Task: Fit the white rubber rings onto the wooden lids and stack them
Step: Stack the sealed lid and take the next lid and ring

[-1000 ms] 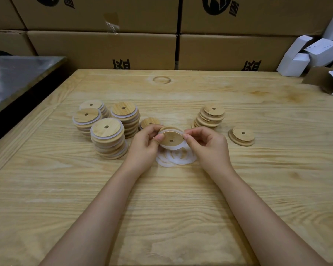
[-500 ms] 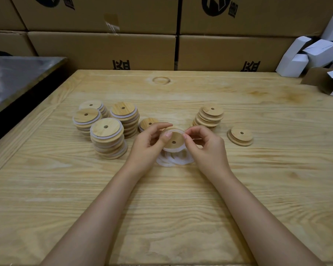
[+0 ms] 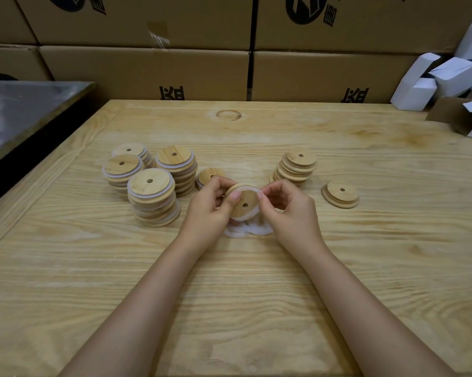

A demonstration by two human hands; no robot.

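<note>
**Lid tipped up to face us, ring partly on**

Since half a second ago the wooden lid (image 3: 244, 204) has tipped its flat face more towards us, so its centre hole shows. Both our thumbs have moved up to its far rim.

We work over the wooden table (image 3: 256, 295). Cardboard cartons (image 3: 147, 74) wall the far side, a metal surface (image 3: 25, 110) lies off to the left, and white paper boxes (image 3: 419, 88) sit at far right. On the left stand the finished stacks (image 3: 150, 186), with white edges showing between the lids. A short stack (image 3: 210, 174) sits just behind our left hand (image 3: 210, 210). To the right are the stack of bare lids (image 3: 300, 161) and, further right, a pair of bare lids (image 3: 341, 193).

The held lid hangs between our hands at the centre, over the loose rings (image 3: 256, 229) on the table. As a disc it has no long axis; its face is tilted, far edge up. Our left hand curls round its left edge, thumb on the face. Our right hand (image 3: 292, 213) pinches the white ring (image 3: 251, 189) at the upper right rim. Both hands are equally near.

We judge the ring seated along the far edge and slack at the near one, so the next move should work round towards us. The finished stacks lie to the left, and nothing seems to stand in the way.
</note>
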